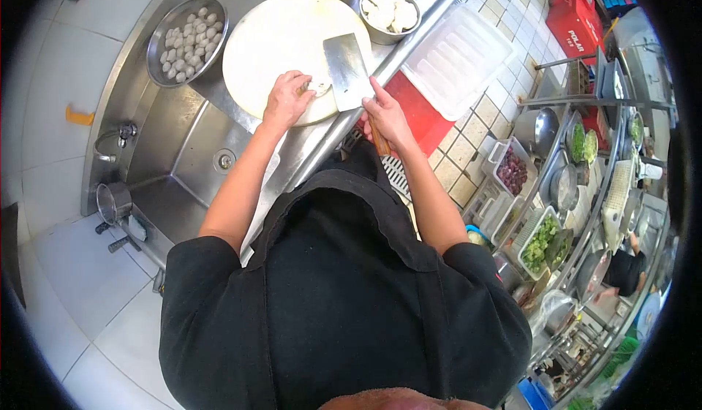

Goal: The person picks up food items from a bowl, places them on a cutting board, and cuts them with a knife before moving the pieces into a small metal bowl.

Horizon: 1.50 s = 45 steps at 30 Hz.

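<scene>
My right hand (387, 120) is wrapped round the wooden handle of a cleaver (346, 65), whose broad blade lies over the right part of a round white chopping board (267, 41). My left hand (287, 100) rests at the board's near edge with its fingers curled and pressed together. Whatever is between those fingertips is too small to make out. Just beside them, near the blade, lies a small pale piece of food (319, 86). A metal bowl of white chunks (389, 12) stands right of the board, and a bowl of grey balls (191, 43) sits to its left.
A steel sink (212, 154) with a tap (110, 147) lies to the left. Past the counter's right edge are a clear plastic lid (461, 59) and a red box (417, 114). Shelves with vegetable baskets (540, 240) stand at right; another person (627, 270) is partly visible there.
</scene>
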Tool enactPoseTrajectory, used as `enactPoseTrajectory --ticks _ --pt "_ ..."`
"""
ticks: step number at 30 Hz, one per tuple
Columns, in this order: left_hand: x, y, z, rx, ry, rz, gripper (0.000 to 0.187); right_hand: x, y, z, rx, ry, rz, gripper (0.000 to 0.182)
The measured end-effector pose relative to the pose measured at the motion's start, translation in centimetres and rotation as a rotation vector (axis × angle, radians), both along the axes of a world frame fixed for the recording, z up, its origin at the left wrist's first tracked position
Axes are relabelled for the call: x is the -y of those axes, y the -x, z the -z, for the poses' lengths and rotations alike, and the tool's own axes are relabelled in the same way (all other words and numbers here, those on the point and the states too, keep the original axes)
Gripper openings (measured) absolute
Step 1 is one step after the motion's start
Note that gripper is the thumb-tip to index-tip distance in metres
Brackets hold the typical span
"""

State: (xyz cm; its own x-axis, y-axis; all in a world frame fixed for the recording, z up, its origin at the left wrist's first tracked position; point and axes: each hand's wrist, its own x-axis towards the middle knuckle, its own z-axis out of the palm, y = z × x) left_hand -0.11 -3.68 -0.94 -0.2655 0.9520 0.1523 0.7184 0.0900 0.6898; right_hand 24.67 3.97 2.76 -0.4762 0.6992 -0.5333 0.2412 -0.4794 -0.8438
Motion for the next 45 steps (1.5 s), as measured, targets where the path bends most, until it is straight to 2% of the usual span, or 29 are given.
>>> enactPoseTrajectory --ticks 6,12,15,21,23,27,31,40,45 --pt "-1.1 0.3 -1.1 -0.209 0.074 0.077 0.032 -0.6 1.1 -0.4 0.006 -0.003 -0.005 0.069" --pt "-1.5 0.0 -1.6 -0.221 0.128 0.07 0.035 -0.6 2.6 1.7 0.0 -0.05 0.015 0.075" --pt "-1.3 0.1 -1.3 -0.151 0.096 0.066 0.032 0.3 2.4 1.6 0.018 -0.101 -0.006 0.076" --pt "-1.0 0.4 -0.2 -0.177 0.056 0.049 0.033 3.4 -0.2 -0.3 0.115 -0.124 -0.078 0.073" --pt "-1.0 0.4 -0.8 -0.107 0.104 0.06 0.033 4.0 -0.6 -0.9 0.139 -0.127 -0.095 0.073" --pt "-0.9 1.0 -0.3 -0.127 0.05 0.096 0.033 3.6 -0.3 -1.4 0.162 -0.144 -0.104 0.072" --pt "-0.7 1.0 -0.4 -0.042 0.056 0.097 0.034 2.6 1.0 -0.6 0.187 -0.242 -0.108 0.072" --pt "-0.6 0.4 0.2 0.026 -0.024 0.002 0.032 1.3 2.8 1.3 0.112 -0.209 -0.116 0.076" --pt "-0.2 -0.1 -0.4 0.11 -0.014 -0.08 0.032 4.1 -0.7 -1.1 0.175 -0.129 -0.186 0.075"
